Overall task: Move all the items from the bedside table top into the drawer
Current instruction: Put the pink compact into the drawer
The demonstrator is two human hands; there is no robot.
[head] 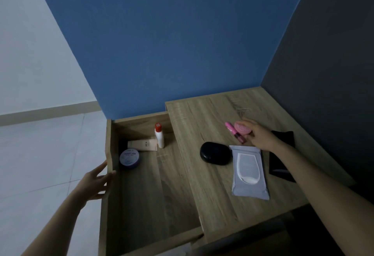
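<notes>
The drawer [145, 185] stands pulled out at the lower left of the frame, and the left hand [97, 183] rests flat against its front edge with fingers spread, gripping nothing, likely to steady it. Inside lie 3 items: a round tin [129, 158], a beige tube [142, 145] and a white bottle [159, 135]. At centre right, the right hand [258, 134] curls its fingers around a pink compact [241, 127] on the table top [202, 118], beside a pink lip tube [234, 132]. A black case [215, 153], a wipes pack [249, 171] and a black pouch [282, 154] wait nearby.
</notes>
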